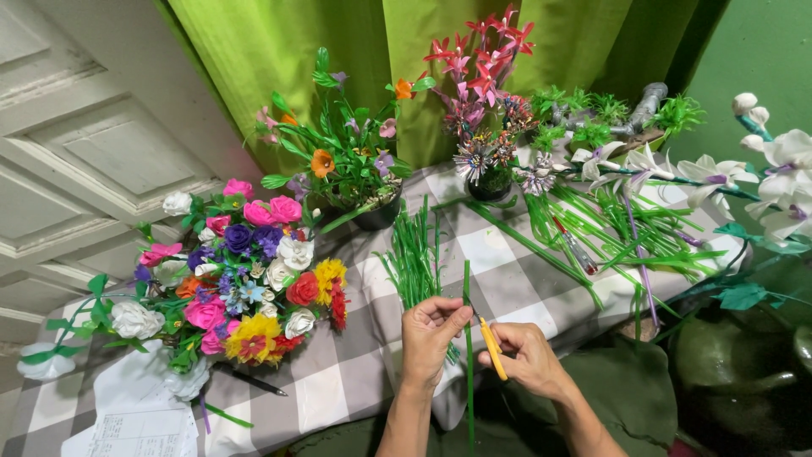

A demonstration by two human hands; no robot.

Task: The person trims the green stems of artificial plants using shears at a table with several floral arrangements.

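My left hand (429,336) pinches a long thin green strip (468,364) that runs upright from the table's near edge down past my wrists. My right hand (529,355) holds an orange-handled cutter (491,347) with its tip against the strip, just right of my left fingers. Behind my left hand lies a bundle of several green strips (412,258) on the grey-and-white checked cloth (355,355).
A mixed-colour bouquet (245,283) lies at the left, above white paper sheets (135,415) and a black pen (254,383). Two dark pots of flowers (376,211) stand at the back. Loose green stems (609,233) and white flower branches (761,182) crowd the right side.
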